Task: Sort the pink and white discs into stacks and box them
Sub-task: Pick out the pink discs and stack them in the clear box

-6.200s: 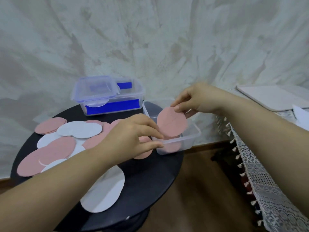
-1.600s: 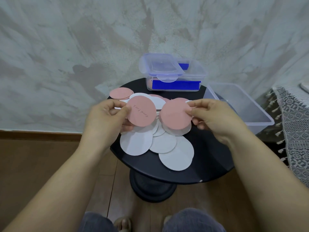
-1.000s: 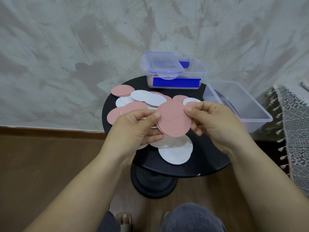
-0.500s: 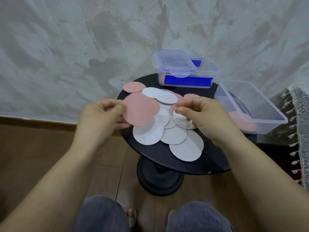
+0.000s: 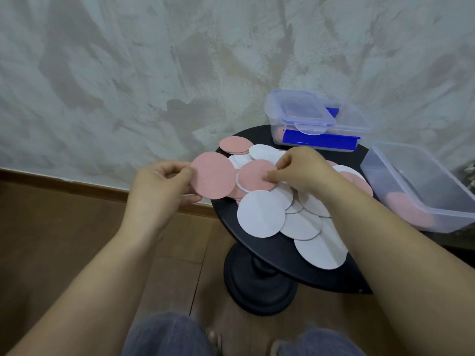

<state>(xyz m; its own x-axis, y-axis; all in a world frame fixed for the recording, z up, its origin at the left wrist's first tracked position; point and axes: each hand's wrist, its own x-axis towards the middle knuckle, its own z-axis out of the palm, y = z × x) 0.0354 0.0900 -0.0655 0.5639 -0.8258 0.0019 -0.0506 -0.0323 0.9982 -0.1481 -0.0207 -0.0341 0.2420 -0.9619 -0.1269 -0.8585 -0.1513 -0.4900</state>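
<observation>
Two hands were both busy here, mid-sort on the pinks I'd say. The left hand point(image 5: 159, 186) had its thumb and curled fingers pinching the edge of a flat round pink disc point(image 5: 213, 176), held up just off the 9 o'clock edge of the round black pedestal table point(image 5: 277, 250). Couldn't tell if that was one disc or a thin stack. The right hand point(image 5: 303, 170) was pinching the rim of a second pink disc point(image 5: 257, 176) lying on top of the pile near the table's centre, fingertips closed on it, not lifted clear yet.

Next move, my guess: peel that one off without dragging the white ones under it, and line it up on the one in the left hand. Then carry the lot to the open clear plastic box point(image 5: 447, 215) at 3 o'clock, which had boxed pink discs point(image 5: 403, 206) in its bottom.

Counts, as best I could: 1 table and 2 boxes, the other being a lidded clear plastic box with blue clips point(image 5: 318, 124) at 1 o'clock. Roughly 7 round white discs point(image 5: 262, 214) were showing, mostly toward 6 o'clock, plus about 5 loose pinks, including a small pink pile point(image 5: 235, 145) at 11 o'clock. Overlaps hid the rest.
</observation>
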